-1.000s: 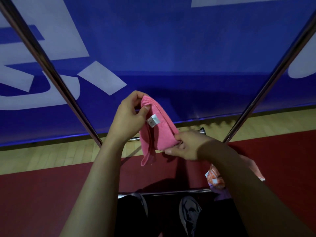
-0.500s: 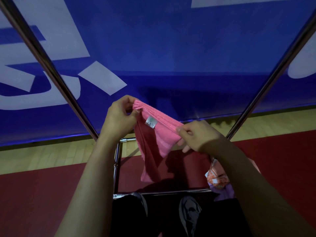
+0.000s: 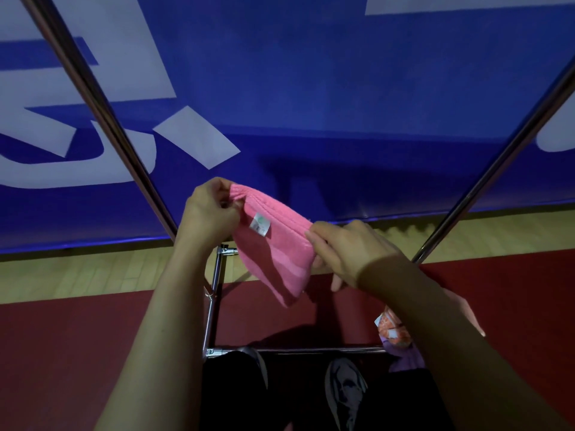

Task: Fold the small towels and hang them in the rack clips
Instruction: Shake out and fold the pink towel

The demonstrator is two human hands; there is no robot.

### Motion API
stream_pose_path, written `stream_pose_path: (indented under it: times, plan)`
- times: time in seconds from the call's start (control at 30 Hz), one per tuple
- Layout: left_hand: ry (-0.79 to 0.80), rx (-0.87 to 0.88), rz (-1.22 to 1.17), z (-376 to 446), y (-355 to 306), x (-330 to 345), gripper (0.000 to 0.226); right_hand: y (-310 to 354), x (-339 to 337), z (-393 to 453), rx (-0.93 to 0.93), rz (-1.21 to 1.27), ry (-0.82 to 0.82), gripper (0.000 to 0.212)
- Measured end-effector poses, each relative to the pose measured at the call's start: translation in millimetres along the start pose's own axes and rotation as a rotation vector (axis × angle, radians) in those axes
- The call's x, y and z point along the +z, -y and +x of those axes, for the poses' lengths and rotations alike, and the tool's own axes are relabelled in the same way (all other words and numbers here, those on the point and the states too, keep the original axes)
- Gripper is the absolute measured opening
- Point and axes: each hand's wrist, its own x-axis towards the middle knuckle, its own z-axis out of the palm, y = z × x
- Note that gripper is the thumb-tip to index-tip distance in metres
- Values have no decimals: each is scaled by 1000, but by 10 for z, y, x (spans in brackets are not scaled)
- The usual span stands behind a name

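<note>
Both hands, left hand and right hand, are pinching the folded pink towel by its top corners; clipping is probably remaining, no clips showing.

Blue banner with white lettering behind, wooden floor strip, red mat — dark shoes below
</note>
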Motion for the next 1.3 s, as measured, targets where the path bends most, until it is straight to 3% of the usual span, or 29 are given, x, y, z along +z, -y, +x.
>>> stream_pose_path:
  times: [0.17,0.33,0.53,0.7,0.87,1.0,1.13,1.3]
  plan:
    - [37,-7,-74,-45,-18,-50,10,24,-21,-18,7,-5,-26,26]
    - [61,-19,-94,-91,-59,-47,8,-87,28,-27,-126,70,-111,38]
    - [72,-22,-126,-133,-132,-39,8,-316,92,30,-116,31,-287,44]
    - [181,-15,-173,-163,-232,-21,20,-417,17,39,-67,374,-425,23]
    - [227,-46,-278,-215,-362,43,31,-352,-85,-9,-31,793,-453,13]
    - [251,-81,-305,-259,-495,128,35,-309,-175,-18,-47,966,-551,27]
    - [307,-132,-531,-272,-605,139,34,-305,-224,-67,-66,1024,-598,33]
    - [372,-243,-738,-288,-697,98,26,-359,-193,-11,49,1232,-638,37]
